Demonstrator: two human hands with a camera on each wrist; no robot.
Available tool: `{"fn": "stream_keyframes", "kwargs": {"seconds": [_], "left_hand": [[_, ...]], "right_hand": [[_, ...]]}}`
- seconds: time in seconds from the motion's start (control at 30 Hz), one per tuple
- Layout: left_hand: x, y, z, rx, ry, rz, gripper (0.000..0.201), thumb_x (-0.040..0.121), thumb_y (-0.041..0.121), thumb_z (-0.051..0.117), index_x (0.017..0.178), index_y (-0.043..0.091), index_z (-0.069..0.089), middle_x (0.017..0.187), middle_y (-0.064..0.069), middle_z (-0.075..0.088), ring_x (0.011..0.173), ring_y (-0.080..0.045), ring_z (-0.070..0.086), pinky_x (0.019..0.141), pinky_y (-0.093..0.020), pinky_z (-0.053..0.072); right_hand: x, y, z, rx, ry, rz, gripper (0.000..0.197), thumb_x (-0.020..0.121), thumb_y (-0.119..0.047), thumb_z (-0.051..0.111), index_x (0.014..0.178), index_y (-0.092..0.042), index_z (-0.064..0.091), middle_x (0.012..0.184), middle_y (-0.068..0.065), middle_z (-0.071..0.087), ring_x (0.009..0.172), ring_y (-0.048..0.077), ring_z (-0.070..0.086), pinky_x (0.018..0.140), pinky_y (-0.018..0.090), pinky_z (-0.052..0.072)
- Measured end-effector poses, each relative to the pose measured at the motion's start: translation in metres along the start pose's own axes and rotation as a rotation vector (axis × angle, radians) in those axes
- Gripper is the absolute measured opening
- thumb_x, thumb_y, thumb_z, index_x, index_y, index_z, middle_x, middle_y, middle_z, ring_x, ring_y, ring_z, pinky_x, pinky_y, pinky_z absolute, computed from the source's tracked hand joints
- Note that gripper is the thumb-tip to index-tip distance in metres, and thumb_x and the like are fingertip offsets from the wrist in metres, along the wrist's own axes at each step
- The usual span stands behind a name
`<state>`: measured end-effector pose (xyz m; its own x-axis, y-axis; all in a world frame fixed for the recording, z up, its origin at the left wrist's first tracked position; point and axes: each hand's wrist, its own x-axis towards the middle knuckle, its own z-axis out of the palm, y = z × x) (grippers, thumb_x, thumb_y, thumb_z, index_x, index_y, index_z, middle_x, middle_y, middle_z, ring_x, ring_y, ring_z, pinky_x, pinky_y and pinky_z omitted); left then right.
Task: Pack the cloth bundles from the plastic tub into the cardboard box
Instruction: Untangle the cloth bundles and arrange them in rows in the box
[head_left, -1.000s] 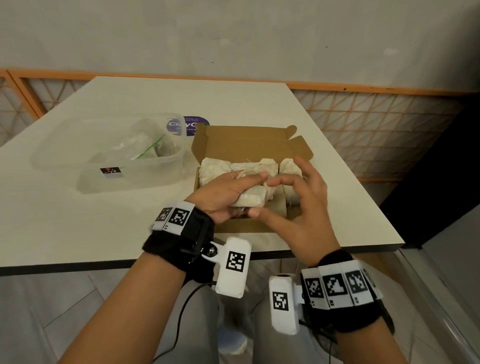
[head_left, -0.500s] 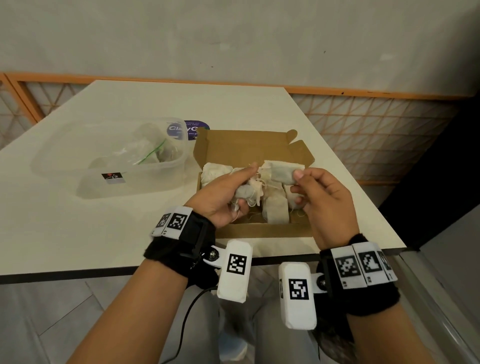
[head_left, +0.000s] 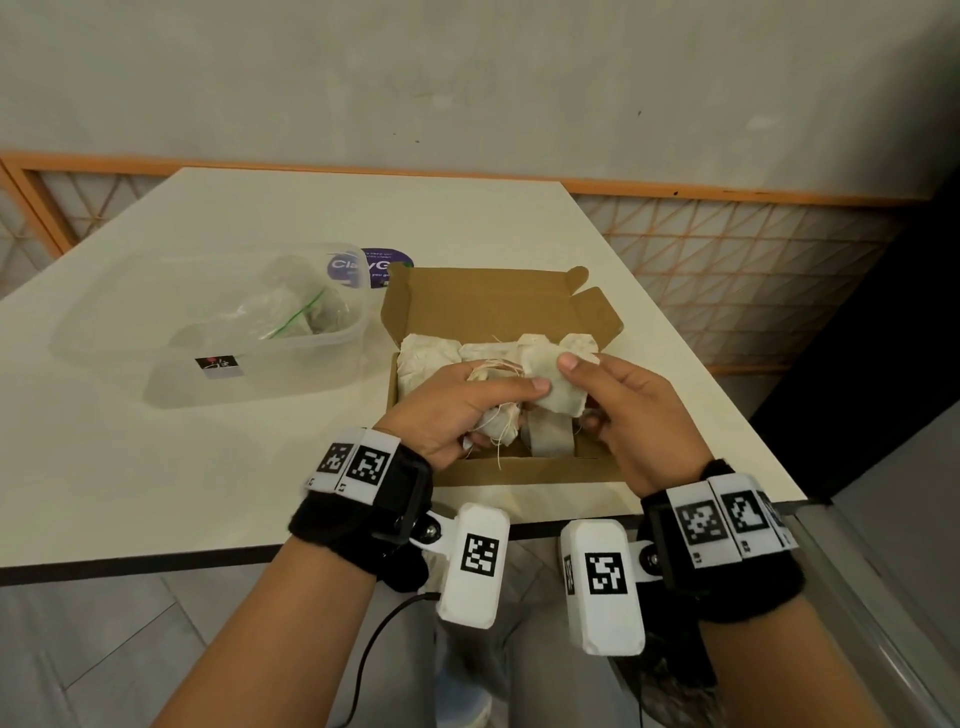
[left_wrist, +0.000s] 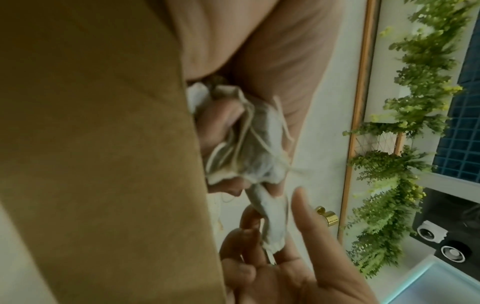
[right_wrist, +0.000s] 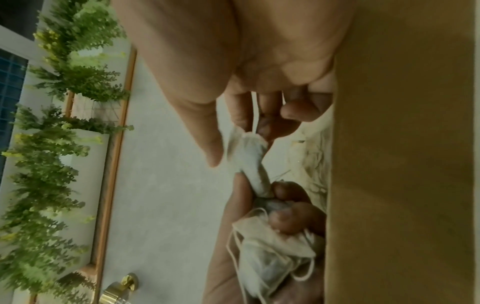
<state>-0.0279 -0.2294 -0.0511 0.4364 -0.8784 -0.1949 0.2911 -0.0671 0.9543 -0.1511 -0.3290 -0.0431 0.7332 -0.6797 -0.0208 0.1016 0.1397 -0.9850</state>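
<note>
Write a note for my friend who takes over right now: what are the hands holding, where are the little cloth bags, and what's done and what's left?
Left hand: grips a bunched cloth bundle with loose strings, above the cardboard box.
Right hand: pinches a flat cloth bundle between thumb and fingers, right next to the left hand.
Done: several bundles already lie in the box, along its far side.
Left: set both held bundles into the box. The plastic tub to the left has something pale with a green line in it; through the cloudy wall I cannot tell whether those are more bundles, so check it.
</note>
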Motion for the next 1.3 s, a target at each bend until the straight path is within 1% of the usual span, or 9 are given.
{"fn": "stream_keyframes", "kwargs": {"seconds": [0.07,0.27,0.4,0.5,0.63,0.87,1.0,1.1,1.3], "left_hand": [[0.001,-0.002,0.001,0.006,0.037,0.002,0.015,0.079,0.012,0.071,0.093,0.007,0.067,0.067,-0.002,0.064,0.06,-0.017,0.047,0.032,-0.012,0.025],[0.003,-0.001,-0.001,-0.014,0.059,0.006,0.012,0.077,0.013,0.073,0.086,0.009,0.066,0.069,-0.004,0.062,0.057,-0.017,0.046,0.031,-0.012,0.026],[0.0,0.004,-0.009,-0.166,0.026,0.064,0.034,0.072,0.024,0.072,0.102,0.009,0.064,0.072,-0.005,0.058,0.058,-0.014,0.044,0.031,-0.014,0.027],[-0.005,0.015,-0.023,-0.362,0.045,0.138,0.016,0.077,0.023,0.066,0.089,0.013,0.061,0.072,0.0,0.057,0.058,-0.009,0.047,0.034,-0.012,0.03],[-0.013,0.021,-0.04,-0.628,0.049,0.216,0.011,0.078,0.023,0.061,0.088,0.018,0.057,0.075,0.002,0.054,0.057,-0.004,0.048,0.037,-0.01,0.03],[-0.012,0.017,-0.045,-0.78,-0.015,0.227,0.005,0.083,0.022,0.056,0.088,0.018,0.055,0.078,0.003,0.052,0.062,-0.003,0.049,0.035,-0.011,0.03],[-0.01,0.017,-0.046,-0.772,-0.028,0.212,0.007,0.084,0.023,0.056,0.088,0.018,0.055,0.079,0.002,0.051,0.06,-0.004,0.05,0.034,-0.011,0.03],[-0.01,0.017,-0.045,-0.755,-0.026,0.217,0.008,0.083,0.023,0.056,0.088,0.017,0.055,0.078,0.001,0.051,0.058,-0.004,0.051,0.034,-0.011,0.032],[-0.01,0.016,-0.046,-0.764,-0.034,0.219,0.009,0.082,0.022,0.056,0.089,0.017,0.054,0.077,0.001,0.052,0.057,-0.004,0.052,0.036,-0.01,0.029]], "right_hand": [[0.0,0.0,-0.002,0.046,0.058,0.003,0.029,0.074,-0.027,0.069,0.095,-0.008,0.072,0.099,0.018,0.068,0.085,0.026,0.057,0.079,0.033,0.044],[0.004,-0.009,-0.004,0.065,0.062,0.02,0.012,0.081,-0.014,0.064,0.089,-0.007,0.069,0.091,0.008,0.069,0.084,0.019,0.065,0.076,0.033,0.055],[0.01,-0.02,0.005,-0.177,0.007,-0.034,0.008,0.081,-0.007,0.066,0.076,-0.012,0.07,0.081,0.006,0.068,0.081,0.02,0.062,0.075,0.031,0.053],[0.019,-0.036,0.011,-0.423,-0.085,-0.038,0.008,0.084,-0.003,0.062,0.082,-0.009,0.067,0.073,0.002,0.066,0.063,0.008,0.058,0.057,0.014,0.049],[0.034,-0.053,0.021,-0.812,-0.197,-0.102,0.009,0.083,-0.001,0.062,0.089,-0.005,0.068,0.071,-0.001,0.067,0.062,-0.001,0.061,0.059,0.005,0.045],[0.036,-0.054,0.048,-1.346,-0.365,-0.146,0.009,0.083,-0.023,0.066,0.089,-0.017,0.068,0.074,-0.01,0.061,0.066,0.005,0.052,0.057,0.017,0.037],[0.036,-0.049,0.065,-1.504,-0.517,-0.152,0.026,0.084,-0.017,0.064,0.11,-0.019,0.06,0.095,0.004,0.067,0.083,0.019,0.059,0.067,0.026,0.044],[0.04,-0.045,0.075,-1.628,-0.601,-0.169,0.035,0.086,-0.018,0.062,0.12,-0.017,0.055,0.086,0.001,0.06,0.077,0.018,0.053,0.058,0.022,0.038],[0.052,-0.043,0.077,-1.624,-0.583,-0.135,0.015,0.084,-0.026,0.066,0.091,-0.012,0.067,0.061,-0.011,0.044,0.057,0.004,0.04,0.051,0.019,0.028]]}}
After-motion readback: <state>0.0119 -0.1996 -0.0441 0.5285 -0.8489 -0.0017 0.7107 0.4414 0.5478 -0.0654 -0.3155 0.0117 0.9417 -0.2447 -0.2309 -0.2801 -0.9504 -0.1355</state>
